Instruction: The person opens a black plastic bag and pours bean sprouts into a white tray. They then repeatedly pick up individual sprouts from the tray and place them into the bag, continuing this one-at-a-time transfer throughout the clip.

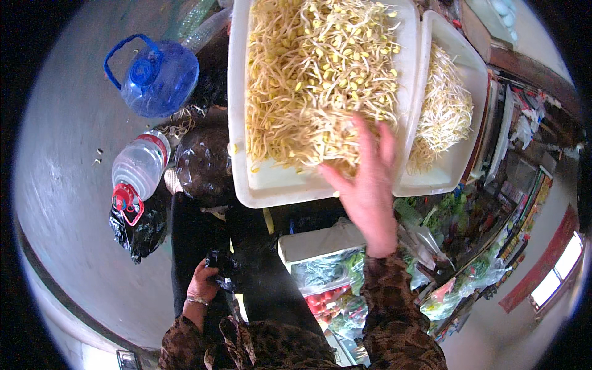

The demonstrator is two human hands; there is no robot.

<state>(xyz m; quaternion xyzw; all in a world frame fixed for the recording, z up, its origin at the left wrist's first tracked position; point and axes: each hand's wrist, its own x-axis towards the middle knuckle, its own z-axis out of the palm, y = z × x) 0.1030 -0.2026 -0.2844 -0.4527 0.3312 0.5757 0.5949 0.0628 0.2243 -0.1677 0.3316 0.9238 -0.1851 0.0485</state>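
Observation:
My right hand (pixel 370 189) is at the near right of a white plastic tub (pixel 263 185) with a heap of yellow-headed soybean sprouts (pixel 319 69). Its thumb and fingers are spread, with some sprouts between them; motion blurs it, and its fingertips are partly lost among the sprouts. Low over my dark trousers, my left hand (pixel 202 283) grips a black plastic bag (pixel 224 268), which hangs crumpled. To the right of the first tub stands a second white tub (pixel 444 182) holding thinner, whiter sprouts (pixel 441 106).
On the grey floor at left stand a blue water jug (pixel 159 76) and a clear bottle with a red handle (pixel 141 166). Beside the bottle lies a black bag (pixel 138 236). A white foam box (pixel 323 240), tomatoes (pixel 319 303), and shelves of goods (pixel 522 222) occupy the right.

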